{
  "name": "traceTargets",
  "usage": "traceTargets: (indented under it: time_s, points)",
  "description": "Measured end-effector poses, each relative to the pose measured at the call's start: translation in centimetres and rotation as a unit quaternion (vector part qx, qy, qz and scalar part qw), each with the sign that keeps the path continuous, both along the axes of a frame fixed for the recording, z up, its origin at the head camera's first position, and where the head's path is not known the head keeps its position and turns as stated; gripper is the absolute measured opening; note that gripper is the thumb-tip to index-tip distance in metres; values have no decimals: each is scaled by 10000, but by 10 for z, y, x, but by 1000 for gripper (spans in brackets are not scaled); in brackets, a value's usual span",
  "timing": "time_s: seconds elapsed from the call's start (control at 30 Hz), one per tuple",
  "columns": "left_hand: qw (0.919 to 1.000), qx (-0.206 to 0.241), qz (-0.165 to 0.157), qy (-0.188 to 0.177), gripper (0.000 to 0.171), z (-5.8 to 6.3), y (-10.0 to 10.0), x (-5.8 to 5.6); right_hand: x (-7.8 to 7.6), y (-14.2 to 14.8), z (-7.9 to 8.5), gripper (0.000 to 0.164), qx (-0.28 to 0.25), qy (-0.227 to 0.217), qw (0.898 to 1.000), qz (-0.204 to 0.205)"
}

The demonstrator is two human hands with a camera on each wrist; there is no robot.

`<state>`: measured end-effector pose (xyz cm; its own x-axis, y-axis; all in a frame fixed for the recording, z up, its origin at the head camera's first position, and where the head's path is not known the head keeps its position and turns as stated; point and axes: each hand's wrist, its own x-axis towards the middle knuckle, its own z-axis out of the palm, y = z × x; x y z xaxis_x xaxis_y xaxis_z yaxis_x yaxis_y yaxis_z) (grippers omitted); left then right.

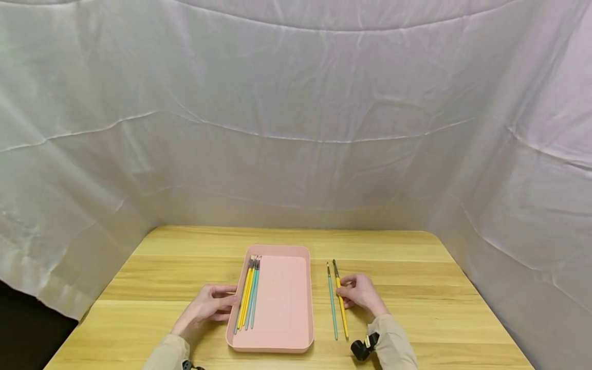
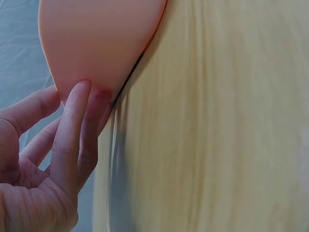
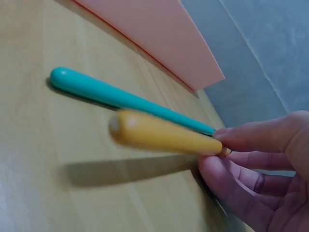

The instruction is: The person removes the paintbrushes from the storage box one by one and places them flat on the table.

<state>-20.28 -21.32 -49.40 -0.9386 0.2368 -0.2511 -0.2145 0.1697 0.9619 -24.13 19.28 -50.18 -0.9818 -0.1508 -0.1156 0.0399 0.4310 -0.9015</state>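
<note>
A pink tray (image 1: 285, 303) lies on the table, with several paintbrushes (image 1: 248, 298) side by side along its left wall, their handles yellow and teal and their bristles at the far end. My left hand (image 1: 208, 307) holds the tray's left side, thumb at the rim and fingers (image 2: 72, 116) against the outer wall. Right of the tray, my right hand (image 1: 363, 294) pinches a yellow paintbrush (image 3: 164, 135) between thumb and fingers. Its handle end is raised, with a shadow below it. Close beside it a teal paintbrush (image 1: 332, 308) lies on the table.
The wooden table (image 1: 444, 329) carries the tray and brushes. Pale curtains (image 1: 296, 169) hang behind it and on both sides. A small black wrist camera (image 1: 363, 348) sits at the right sleeve.
</note>
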Motion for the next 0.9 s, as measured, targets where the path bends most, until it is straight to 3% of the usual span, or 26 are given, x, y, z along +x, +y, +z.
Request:
traceTargets:
  time_s: [0.4,0.67,0.9]
  points:
    - [10000,53,-37,50,56,-1,0,-1,0,-7,2,35,528,225,9980,-265]
    - [10000,35,-7,32,56,0,0,1,1,-7,-2,35,249,193,9993,-218]
    - [10000,57,-36,3,57,-1,0,1,0,-4,-1,35,-201,-128,9995,-222]
